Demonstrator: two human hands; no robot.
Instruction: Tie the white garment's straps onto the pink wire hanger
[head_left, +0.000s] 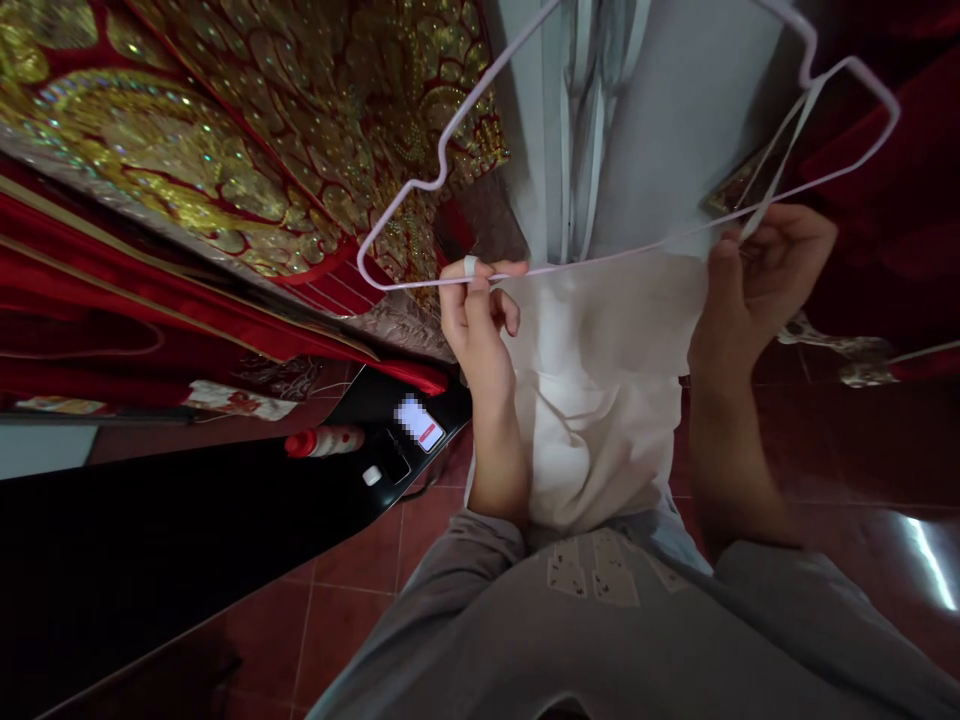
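A pale pink clothes hanger is held in front of me, its long straight bar toward my body. My left hand is closed around this bar near its left end; a white band lies across one finger, and I cannot tell if it is a strap or a bandage. With fingers pinched, my right hand grips a thin white strap that loops over the notch at the hanger's right shoulder. Below the bar, between both hands, hangs a cream-white cloth garment. The hanger's hook lies outside the picture.
Red garments with gold sequins hang at the left. A black table below them bears a red-capped bottle, a lit phone, a dark phone and a small white case. Dark red cloth hangs at right.
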